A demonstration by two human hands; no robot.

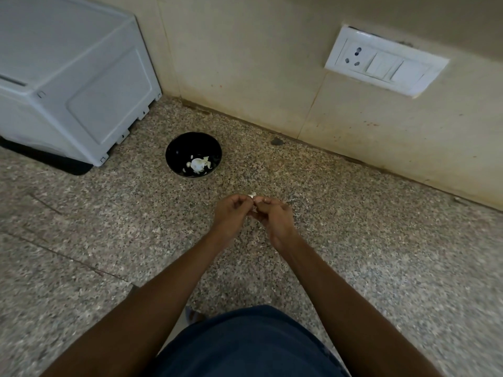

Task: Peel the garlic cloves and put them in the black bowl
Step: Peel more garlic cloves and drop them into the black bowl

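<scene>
I see my left hand [230,213] and right hand [275,221] meet over the counter [353,240], fingers [239,198] curled, pinching a clove [252,195] between them; it is mostly hidden, only a white tip showing. Beyond the fingers, to their left, the bowl [177,148] holds pale bits I can't tell apart. An appliance [68,77] is cut off farther left.

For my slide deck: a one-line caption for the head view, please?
Both hands, left hand and right hand, pinch a garlic clove near the black bowl.
</scene>
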